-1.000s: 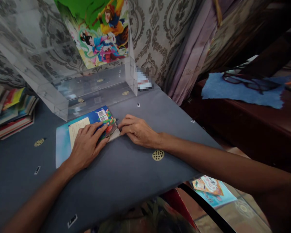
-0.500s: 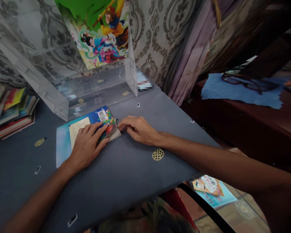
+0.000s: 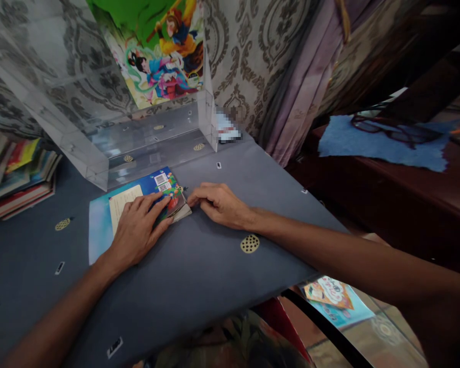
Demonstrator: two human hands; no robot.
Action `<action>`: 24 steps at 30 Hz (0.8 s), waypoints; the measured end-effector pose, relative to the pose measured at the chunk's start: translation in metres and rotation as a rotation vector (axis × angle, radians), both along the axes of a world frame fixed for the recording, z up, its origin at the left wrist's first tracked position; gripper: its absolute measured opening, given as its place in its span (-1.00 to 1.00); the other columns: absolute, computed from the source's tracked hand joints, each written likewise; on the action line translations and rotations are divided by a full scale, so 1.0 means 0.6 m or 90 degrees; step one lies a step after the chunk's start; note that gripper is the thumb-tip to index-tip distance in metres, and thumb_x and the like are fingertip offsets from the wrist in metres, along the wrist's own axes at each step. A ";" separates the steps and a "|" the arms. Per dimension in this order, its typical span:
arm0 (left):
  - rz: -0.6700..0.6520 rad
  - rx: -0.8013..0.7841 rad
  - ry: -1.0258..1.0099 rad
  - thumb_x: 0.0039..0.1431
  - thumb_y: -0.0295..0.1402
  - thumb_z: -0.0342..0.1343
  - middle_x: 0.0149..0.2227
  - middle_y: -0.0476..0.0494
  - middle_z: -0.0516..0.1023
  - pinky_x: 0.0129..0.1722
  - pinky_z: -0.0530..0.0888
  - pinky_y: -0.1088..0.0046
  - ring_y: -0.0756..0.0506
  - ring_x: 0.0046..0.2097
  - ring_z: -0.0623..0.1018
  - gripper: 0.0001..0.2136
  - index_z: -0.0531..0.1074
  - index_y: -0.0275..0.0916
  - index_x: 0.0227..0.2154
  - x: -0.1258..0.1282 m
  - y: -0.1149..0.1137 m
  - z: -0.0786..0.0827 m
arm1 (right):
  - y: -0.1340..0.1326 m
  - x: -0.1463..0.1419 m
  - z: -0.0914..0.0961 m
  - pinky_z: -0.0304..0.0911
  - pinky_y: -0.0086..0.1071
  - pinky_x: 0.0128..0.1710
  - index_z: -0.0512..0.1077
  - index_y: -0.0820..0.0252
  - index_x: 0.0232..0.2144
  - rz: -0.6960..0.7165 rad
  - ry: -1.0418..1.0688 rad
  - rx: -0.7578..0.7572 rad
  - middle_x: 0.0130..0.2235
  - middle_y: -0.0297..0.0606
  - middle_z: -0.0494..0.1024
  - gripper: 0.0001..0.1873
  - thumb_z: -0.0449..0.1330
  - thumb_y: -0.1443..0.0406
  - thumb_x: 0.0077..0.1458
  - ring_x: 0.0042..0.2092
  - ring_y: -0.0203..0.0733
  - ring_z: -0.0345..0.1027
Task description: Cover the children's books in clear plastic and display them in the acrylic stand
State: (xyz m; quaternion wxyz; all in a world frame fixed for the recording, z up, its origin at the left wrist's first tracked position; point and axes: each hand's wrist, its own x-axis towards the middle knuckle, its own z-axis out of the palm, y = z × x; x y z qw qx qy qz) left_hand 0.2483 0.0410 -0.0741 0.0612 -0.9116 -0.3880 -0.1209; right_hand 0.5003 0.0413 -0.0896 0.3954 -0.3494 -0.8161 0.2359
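A paperback book point(image 3: 99, 220) with a blue back cover, a cream text panel and a barcode lies on the grey patterned table. My left hand point(image 3: 138, 220) rests flat on it with its fingers stretched out, covering part of the cover. The book's right corner looks slightly raised, and pale pages show beneath the cover. At that right edge is my right hand point(image 3: 218, 204), its fingers bent and drawn together, fingertips against or very close to the corner. Whether anything is pinched in them is hidden.
A clear acrylic rack point(image 3: 153, 153) stands behind the book, holding a green illustrated book point(image 3: 164, 66). Stacked books point(image 3: 23, 174) lie at left. Glasses point(image 3: 398, 130) rest on a blue cloth point(image 3: 341, 140) at right. Another book point(image 3: 337, 301) lies below the table edge.
My right hand has shifted very slightly to the right at the book's corner. My left hand and the book have stayed in place.
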 end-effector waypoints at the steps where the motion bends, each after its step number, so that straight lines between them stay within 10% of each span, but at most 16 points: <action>1: 0.000 -0.001 -0.001 0.44 -0.09 -0.18 0.18 -0.31 0.45 -0.03 0.39 0.05 -0.33 0.11 0.42 -0.55 0.37 -0.23 0.17 0.000 0.000 0.000 | 0.001 0.000 -0.001 0.24 -0.43 -0.25 0.50 0.23 -0.30 0.002 -0.005 0.004 -0.33 -0.29 0.58 -0.65 -0.01 0.59 0.05 -0.32 -0.31 0.39; 24: 0.004 -0.012 -0.008 0.44 -0.11 -0.18 0.18 -0.29 0.45 -0.03 0.40 0.04 -0.33 0.11 0.42 -0.56 0.37 -0.21 0.18 0.001 0.001 0.000 | 0.006 0.002 -0.006 0.29 -0.35 -0.18 0.45 0.20 -0.46 0.094 -0.053 0.072 -0.36 -0.25 0.57 -0.70 0.01 0.58 0.06 -0.24 -0.21 0.38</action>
